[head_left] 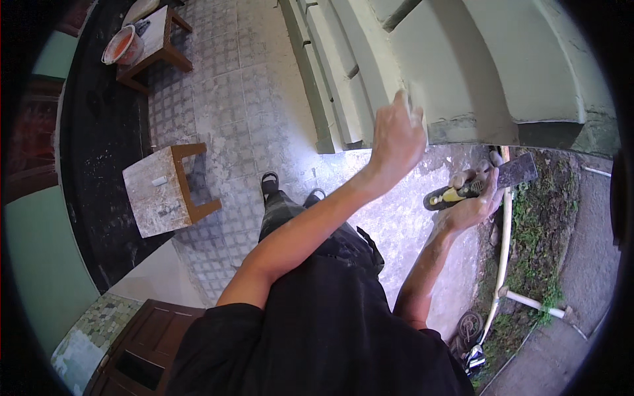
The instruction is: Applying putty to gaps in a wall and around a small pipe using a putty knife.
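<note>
My left hand [399, 140] is raised against the pale grey-green moulded wall [449, 86], fingertips at the edge of a raised band. Its fingers are closed, with the index finger pointing up along the surface; whatever they may pinch is too small to make out. Lower and to the right, my right hand [470, 210] grips a putty knife [517, 171]. The tool has a yellow and black handle and a broad, dull, smeared blade pointing right, away from the wall band. Whitish dust or filler coats the fingers of both hands.
Two low wooden tables stand on the left, one [148, 191] dusty with a small white piece on it, the other [148, 36] beside a bucket [123, 47] with orange inside. A white pipe [505, 244] and mossy ground [535, 231] lie right. A motorbike [470, 330] shows low right.
</note>
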`<act>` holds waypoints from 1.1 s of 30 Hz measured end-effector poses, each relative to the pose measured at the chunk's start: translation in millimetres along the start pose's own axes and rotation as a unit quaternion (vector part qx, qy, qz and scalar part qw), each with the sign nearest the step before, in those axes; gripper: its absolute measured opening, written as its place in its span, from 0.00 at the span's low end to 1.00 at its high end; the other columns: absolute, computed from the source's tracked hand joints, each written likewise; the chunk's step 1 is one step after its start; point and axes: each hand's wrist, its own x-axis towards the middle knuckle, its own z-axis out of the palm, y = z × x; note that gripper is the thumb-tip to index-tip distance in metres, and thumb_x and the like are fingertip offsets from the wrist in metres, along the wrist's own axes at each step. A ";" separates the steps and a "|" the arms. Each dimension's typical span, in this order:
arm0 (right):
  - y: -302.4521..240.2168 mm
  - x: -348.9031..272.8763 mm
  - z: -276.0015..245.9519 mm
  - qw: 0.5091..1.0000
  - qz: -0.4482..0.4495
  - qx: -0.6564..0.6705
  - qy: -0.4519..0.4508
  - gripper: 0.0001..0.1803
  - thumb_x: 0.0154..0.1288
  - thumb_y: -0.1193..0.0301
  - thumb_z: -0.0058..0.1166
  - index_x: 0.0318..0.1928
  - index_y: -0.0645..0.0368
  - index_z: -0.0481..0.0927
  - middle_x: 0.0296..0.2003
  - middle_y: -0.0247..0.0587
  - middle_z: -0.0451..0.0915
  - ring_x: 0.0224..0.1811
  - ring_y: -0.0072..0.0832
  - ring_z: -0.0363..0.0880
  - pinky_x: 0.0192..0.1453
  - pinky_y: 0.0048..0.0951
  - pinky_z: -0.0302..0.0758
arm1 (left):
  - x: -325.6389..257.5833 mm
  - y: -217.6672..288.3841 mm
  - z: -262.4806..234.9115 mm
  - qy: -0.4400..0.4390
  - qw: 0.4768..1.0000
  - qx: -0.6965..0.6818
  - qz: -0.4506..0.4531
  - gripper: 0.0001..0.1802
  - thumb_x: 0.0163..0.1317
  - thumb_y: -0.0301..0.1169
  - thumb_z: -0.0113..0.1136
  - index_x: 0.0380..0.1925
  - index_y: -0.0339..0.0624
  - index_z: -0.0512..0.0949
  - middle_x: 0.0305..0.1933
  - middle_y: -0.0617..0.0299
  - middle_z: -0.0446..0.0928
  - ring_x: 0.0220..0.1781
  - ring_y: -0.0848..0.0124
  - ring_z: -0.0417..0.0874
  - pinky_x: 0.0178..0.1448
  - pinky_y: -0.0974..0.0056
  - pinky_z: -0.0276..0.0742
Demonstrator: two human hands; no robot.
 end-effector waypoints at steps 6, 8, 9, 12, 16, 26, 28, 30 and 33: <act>-4.4 -0.6 5.9 0.997 -0.024 -0.067 0.001 0.18 0.75 0.66 0.44 0.59 0.60 0.73 0.31 0.34 0.72 0.20 0.17 0.67 0.20 0.19 0.65 | -18.5 10.9 -4.5 -0.049 0.995 0.031 -0.080 0.13 0.64 0.28 0.55 0.42 0.26 0.72 0.33 0.32 0.78 0.41 0.36 0.80 0.51 0.45 0.73; -6.9 -2.3 11.6 1.000 0.014 -0.022 0.017 0.19 0.75 0.66 0.44 0.60 0.60 0.72 0.31 0.35 0.73 0.21 0.18 0.67 0.21 0.20 0.65 | -8.6 -10.4 8.9 0.052 0.994 0.049 0.086 0.13 0.64 0.28 0.54 0.42 0.27 0.71 0.32 0.33 0.78 0.39 0.35 0.80 0.50 0.44 0.74; -8.3 -2.5 11.8 0.998 0.035 -0.020 0.046 0.19 0.75 0.67 0.44 0.62 0.60 0.71 0.32 0.35 0.74 0.20 0.19 0.68 0.21 0.21 0.65 | 12.7 -12.3 8.9 0.087 0.990 0.085 0.074 0.13 0.64 0.28 0.53 0.43 0.27 0.71 0.33 0.33 0.78 0.41 0.35 0.80 0.51 0.44 0.74; -15.0 -7.0 14.7 0.997 0.061 0.020 0.031 0.20 0.74 0.67 0.44 0.63 0.59 0.70 0.33 0.36 0.75 0.20 0.20 0.68 0.21 0.22 0.65 | 27.4 1.6 -7.7 0.003 0.995 0.098 -0.015 0.13 0.64 0.29 0.53 0.43 0.29 0.72 0.39 0.32 0.78 0.47 0.37 0.80 0.57 0.44 0.71; -4.9 -6.6 6.1 0.994 0.060 0.068 -0.067 0.21 0.74 0.68 0.43 0.64 0.60 0.68 0.32 0.38 0.75 0.20 0.23 0.69 0.21 0.23 0.66 | 10.6 -11.6 -7.3 -0.020 0.995 0.094 0.006 0.14 0.63 0.30 0.55 0.40 0.27 0.74 0.38 0.33 0.79 0.45 0.41 0.82 0.54 0.45 0.74; 11.2 -9.0 6.3 0.997 0.065 -0.017 -0.025 0.12 0.72 0.68 0.46 0.48 0.64 0.73 0.34 0.45 0.77 0.23 0.26 0.73 0.24 0.29 0.74 | 48.6 -2.6 -13.6 0.031 0.990 0.123 0.060 0.15 0.61 0.29 0.58 0.43 0.28 0.73 0.41 0.33 0.79 0.49 0.41 0.81 0.60 0.48 0.71; 10.6 -9.4 11.0 0.997 0.076 0.027 -0.004 0.10 0.70 0.71 0.47 0.45 0.65 0.73 0.33 0.45 0.76 0.22 0.25 0.71 0.22 0.29 0.71 | 41.1 1.5 -12.1 0.005 0.994 0.111 0.025 0.15 0.61 0.29 0.58 0.43 0.29 0.74 0.41 0.35 0.79 0.48 0.40 0.81 0.59 0.48 0.72; 17.1 -9.7 6.0 0.994 0.081 0.065 -0.041 0.08 0.70 0.72 0.48 0.43 0.64 0.72 0.31 0.43 0.75 0.22 0.25 0.72 0.21 0.28 0.71 | 6.4 -1.8 -9.8 -0.067 0.996 0.056 -0.011 0.17 0.54 0.25 0.55 0.42 0.22 0.70 0.43 0.29 0.75 0.52 0.36 0.74 0.60 0.41 0.68; 13.9 -7.2 12.5 0.992 0.087 0.067 -0.059 0.07 0.69 0.73 0.49 0.43 0.64 0.72 0.27 0.41 0.74 0.20 0.24 0.71 0.21 0.26 0.70 | 56.7 8.7 -21.7 -0.040 0.995 0.085 0.023 0.21 0.56 0.25 0.56 0.47 0.19 0.69 0.43 0.27 0.76 0.47 0.33 0.76 0.61 0.43 0.69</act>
